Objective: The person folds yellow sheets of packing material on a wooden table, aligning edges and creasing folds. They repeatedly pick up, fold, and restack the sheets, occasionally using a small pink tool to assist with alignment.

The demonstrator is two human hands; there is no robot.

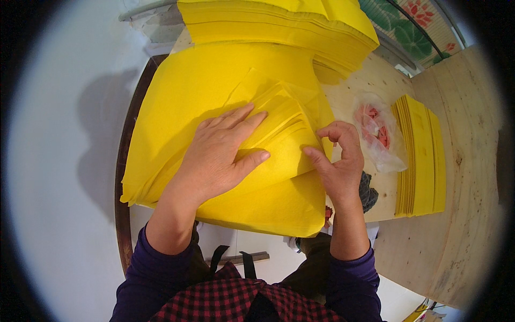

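Note:
Large yellow felt-like sheets lie in a loose stack before me, their front edges hanging over the near side. On top rests a smaller yellow folded sheet with several layered creases. My left hand lies on these folds, fingers stretched toward the far right and thumb apart. At the folded sheet's right edge is my right hand. Its thumb and bent forefinger are apart, their tips close to the edge, and its other fingers are partly hidden.
A thick yellow stack stands at the back. On the wooden board to the right lie a bundle of folded yellow pieces and a clear plastic bag with red items. A dark grey cloth-like thing lies beside my right wrist.

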